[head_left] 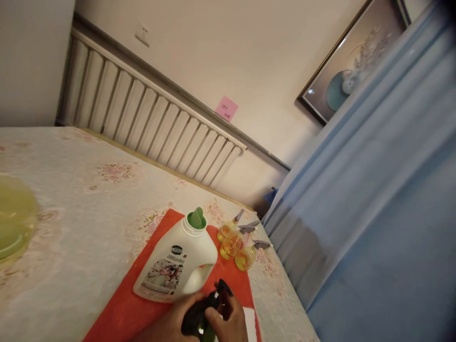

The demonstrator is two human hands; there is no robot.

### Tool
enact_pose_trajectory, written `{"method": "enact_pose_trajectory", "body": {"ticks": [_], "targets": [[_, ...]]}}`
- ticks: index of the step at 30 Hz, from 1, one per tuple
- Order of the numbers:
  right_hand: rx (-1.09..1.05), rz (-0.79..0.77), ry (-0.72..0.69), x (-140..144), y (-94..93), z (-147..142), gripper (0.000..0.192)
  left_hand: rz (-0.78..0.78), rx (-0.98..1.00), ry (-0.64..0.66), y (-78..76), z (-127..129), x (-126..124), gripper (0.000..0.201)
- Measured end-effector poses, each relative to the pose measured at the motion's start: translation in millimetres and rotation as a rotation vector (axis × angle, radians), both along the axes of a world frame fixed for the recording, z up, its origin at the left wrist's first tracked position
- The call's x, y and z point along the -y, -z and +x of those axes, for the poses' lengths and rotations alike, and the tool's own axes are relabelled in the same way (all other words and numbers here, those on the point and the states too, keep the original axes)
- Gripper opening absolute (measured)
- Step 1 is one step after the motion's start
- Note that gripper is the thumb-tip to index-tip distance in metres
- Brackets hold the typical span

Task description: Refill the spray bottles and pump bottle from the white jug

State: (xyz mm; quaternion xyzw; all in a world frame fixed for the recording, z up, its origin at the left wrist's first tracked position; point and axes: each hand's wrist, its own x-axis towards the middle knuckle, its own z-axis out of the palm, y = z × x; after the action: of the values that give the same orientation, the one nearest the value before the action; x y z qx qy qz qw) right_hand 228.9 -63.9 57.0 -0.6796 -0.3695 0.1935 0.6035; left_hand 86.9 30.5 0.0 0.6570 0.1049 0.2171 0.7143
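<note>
At the bottom of the view, a dark green pump bottle (195, 317) with a black pump head (224, 287) is between my hands. My left hand (169, 320) is closed around the bottle's left side. The fingers of my right hand (230, 318) are closed at the pump's collar, just under the nozzle. Right behind them a large white jug (178, 266) with a flower label stands uncapped, a green spout (197, 218) showing in its mouth. Both are over a red mat (121, 313). The lower part of the pump bottle is cut off by the frame.
Several small glass bottles of amber liquid (245, 259) with grey tops stand right of the jug. A yellow-green translucent bowl (17, 218) sits at the left edge. White paper (250, 323) lies by my right hand. A blue curtain (356, 228) hangs along the table's right side; a radiator (153, 109) stands behind.
</note>
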Motion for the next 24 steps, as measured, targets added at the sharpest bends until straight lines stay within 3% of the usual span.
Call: {"method": "enact_pose_trajectory", "body": {"ticks": [3, 10, 17, 24], "targets": [[0.02, 0.003, 0.03, -1, 0.8, 1, 0.043, -0.006, -0.005, 0.002, 1.3, 0, -1, 0.088], [-0.025, 0.08, -0.06, 0, 3.0, 1, 0.046, 0.012, 0.011, -0.03, 2.5, 1, -3, 0.09], [0.133, -0.039, 0.057, -2, -10.2, -10, 0.04, 0.039, -0.049, -0.05, 0.8, 0, -2, 0.088], [0.002, 0.056, -0.042, 0, -21.8, -18, 0.041, 0.075, -0.06, -0.078, -3.9, 1, -1, 0.087]]}}
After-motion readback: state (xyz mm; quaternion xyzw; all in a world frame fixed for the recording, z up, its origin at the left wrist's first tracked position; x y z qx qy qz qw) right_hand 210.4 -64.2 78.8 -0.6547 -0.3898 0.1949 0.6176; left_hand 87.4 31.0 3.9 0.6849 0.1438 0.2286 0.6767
